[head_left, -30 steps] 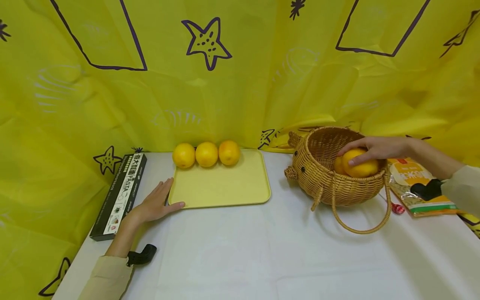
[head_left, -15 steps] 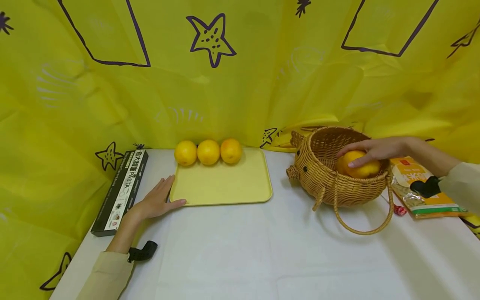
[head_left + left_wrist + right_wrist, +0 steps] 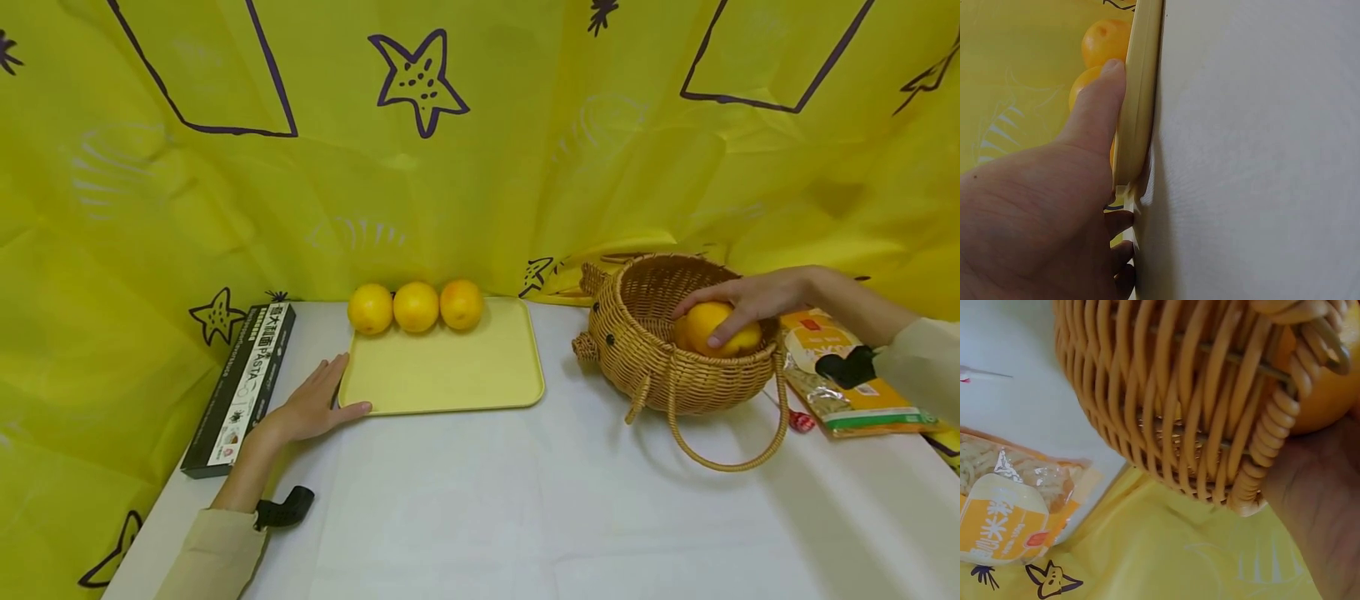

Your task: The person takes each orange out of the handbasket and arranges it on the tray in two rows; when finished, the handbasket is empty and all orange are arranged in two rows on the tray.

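Observation:
In the head view my left hand [image 3: 303, 414] lies at the front-left corner of a pale yellow tray [image 3: 457, 375], fingers along its left side. The left wrist view shows the straight thumb [image 3: 1094, 115] against the tray's rim. Three oranges [image 3: 416, 307] sit in a row along the tray's back edge. To the right, my right hand [image 3: 768, 293] reaches into a wicker basket [image 3: 705, 387] shaped like a pig and grips an orange [image 3: 738, 342] from above. Another orange shows partly beside it, under the fingers. The basket's weave hides most of the held orange in the right wrist view.
A black pasta box [image 3: 240, 387] lies left of the tray. Right of the basket lie an orange food packet [image 3: 847, 387] and a red-wrapped lollipop [image 3: 801, 422]. The basket's handle [image 3: 731, 465] hangs toward the front. A yellow patterned curtain [image 3: 480, 192] hangs behind the table.
The right hand's thumb and wrist have shifted slightly around the orange inside the basket. The left hand stays at the tray corner. The head view has shifted a little.

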Action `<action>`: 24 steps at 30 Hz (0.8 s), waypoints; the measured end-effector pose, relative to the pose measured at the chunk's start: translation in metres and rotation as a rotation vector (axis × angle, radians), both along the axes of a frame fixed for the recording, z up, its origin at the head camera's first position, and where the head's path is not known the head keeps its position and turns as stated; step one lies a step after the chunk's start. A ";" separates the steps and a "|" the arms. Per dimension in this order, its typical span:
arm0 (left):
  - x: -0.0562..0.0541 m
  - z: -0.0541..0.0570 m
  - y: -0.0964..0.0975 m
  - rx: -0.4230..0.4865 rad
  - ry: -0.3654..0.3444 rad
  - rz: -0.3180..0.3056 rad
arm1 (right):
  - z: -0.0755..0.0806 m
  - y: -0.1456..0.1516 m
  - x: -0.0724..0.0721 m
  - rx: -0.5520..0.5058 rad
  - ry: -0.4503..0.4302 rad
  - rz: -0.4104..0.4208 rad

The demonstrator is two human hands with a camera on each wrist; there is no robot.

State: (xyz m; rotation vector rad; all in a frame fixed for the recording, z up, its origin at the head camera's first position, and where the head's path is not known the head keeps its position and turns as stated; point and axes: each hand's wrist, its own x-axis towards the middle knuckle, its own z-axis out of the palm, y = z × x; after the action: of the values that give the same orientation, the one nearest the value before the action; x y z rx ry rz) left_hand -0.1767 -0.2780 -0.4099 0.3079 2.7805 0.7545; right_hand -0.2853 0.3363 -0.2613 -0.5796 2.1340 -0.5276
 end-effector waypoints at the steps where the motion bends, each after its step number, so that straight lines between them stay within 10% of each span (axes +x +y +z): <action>1: 0.000 0.000 0.000 0.002 0.000 0.000 | 0.000 0.000 0.000 0.005 0.007 0.005; 15: 0.001 0.000 0.001 0.011 -0.001 -0.005 | 0.009 -0.002 0.003 0.038 0.082 0.012; 24: 0.002 0.002 0.001 0.012 0.001 -0.002 | 0.026 -0.006 0.011 -0.056 0.314 0.024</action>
State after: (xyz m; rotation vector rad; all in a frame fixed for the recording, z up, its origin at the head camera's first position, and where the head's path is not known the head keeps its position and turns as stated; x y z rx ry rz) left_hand -0.1749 -0.2773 -0.4077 0.3129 2.7771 0.7708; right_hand -0.2746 0.3299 -0.2354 -0.7597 2.4095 -0.5113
